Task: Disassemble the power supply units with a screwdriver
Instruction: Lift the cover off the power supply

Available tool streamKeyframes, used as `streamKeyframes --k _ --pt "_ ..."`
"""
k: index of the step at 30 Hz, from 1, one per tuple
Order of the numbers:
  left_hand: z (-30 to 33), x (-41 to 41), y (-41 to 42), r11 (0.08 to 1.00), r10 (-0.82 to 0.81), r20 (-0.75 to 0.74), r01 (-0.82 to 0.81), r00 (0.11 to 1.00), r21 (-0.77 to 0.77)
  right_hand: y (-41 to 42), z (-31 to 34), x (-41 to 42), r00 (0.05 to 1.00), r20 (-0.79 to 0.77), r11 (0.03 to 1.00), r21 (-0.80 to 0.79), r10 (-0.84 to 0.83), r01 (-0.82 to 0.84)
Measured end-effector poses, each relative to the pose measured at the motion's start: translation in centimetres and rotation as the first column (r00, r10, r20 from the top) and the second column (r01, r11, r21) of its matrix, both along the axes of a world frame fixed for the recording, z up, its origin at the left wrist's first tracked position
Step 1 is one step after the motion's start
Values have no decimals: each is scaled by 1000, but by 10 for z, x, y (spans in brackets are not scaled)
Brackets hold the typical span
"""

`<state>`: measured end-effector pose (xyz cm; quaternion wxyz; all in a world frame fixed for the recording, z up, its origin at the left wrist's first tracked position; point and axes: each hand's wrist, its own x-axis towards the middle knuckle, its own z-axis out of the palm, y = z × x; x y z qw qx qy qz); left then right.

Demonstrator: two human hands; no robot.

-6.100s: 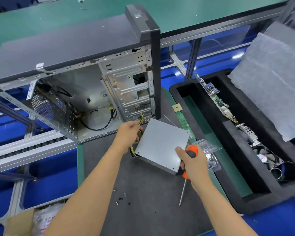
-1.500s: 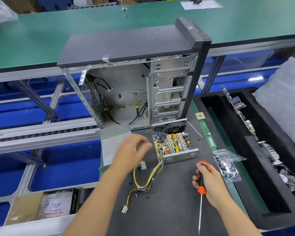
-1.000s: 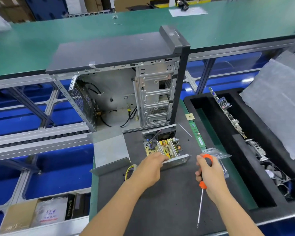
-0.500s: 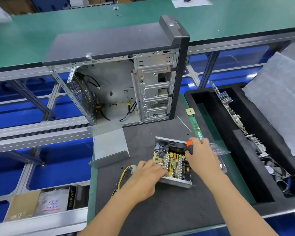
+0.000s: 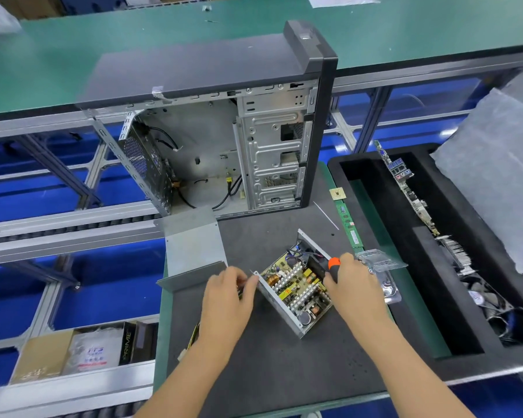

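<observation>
On the dark rubber work mat [image 5: 272, 363] the opened metal power supply box with its exposed circuit board [image 5: 296, 289] sits near the middle, between the left hand [image 5: 227, 297] at its left wall and the right hand [image 5: 352, 285] at its right edge — that hand grips the orange-handled screwdriver [image 5: 332, 263]. Left of the box lies the removed bent sheet-metal cover [image 5: 192, 251]. Behind both stands the open-sided metal computer tower case [image 5: 224, 140]. To the right sit a clear plastic blister tray [image 5: 381, 262], a long narrow memory module [image 5: 349, 224] and, farther right, the black foam-lined bin [image 5: 453, 300] with a motherboard standing on edge [image 5: 408, 188] in it.
</observation>
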<state>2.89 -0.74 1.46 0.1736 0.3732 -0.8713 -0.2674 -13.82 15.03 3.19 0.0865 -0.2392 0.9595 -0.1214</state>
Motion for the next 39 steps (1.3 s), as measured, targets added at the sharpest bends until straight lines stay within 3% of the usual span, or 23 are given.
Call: streamKeyframes --k 3,5,7,9,13,16,18,20,23,26,27,29,31,34,39 --pt "8 5 19 976 -13 59 25 998 -214 6 0 5 1000 0 1000 8 -21 21" --pt "12 4 37 993 -113 194 103 974 62 10 1 6 1000 -2 999 41 -20 20" --pt "5 1 54 916 -245 228 148 942 373 15 3 6 999 14 998 59 -32 31" --pt "0 -3 63 882 -288 152 200 945 427 21 4 7 996 58 998 30 -63 62" --pt "-4 -16 50 923 -225 144 162 964 350 32 3 7 967 238 993 -45 -92 106" --pt "-1 -31 22 929 -246 156 186 957 321 38 2 14 834 540 938 -217 -116 271" --pt "-4 -42 0 941 -294 201 246 934 233 40 -1 24 752 655 894 -290 -74 341" --pt "-7 -50 -17 956 -284 259 252 923 149 41 -4 36 682 731 885 -316 -2 342" --pt "-10 -53 -27 975 -212 229 220 950 -10 39 -8 53 583 804 897 -337 116 287" --pt "-14 -47 -12 942 -152 68 165 986 -293 38 -12 60 542 819 902 -362 188 234" --pt "-13 -45 -3 927 -194 26 191 981 -321 39 -12 60 536 820 911 -358 201 205" --pt "-12 -42 18 907 -378 61 383 924 -174 42 -11 54 535 817 923 -349 214 163" --pt "-14 -41 36 874 -482 207 484 851 43 48 -9 43 576 797 919 -346 182 187" --pt "-18 -39 46 844 -471 393 533 790 -62 62 -17 21 622 783 821 -366 16 438" --pt "-16 -33 34 810 -517 400 583 757 -57 66 -38 0 489 864 689 -281 -121 668"
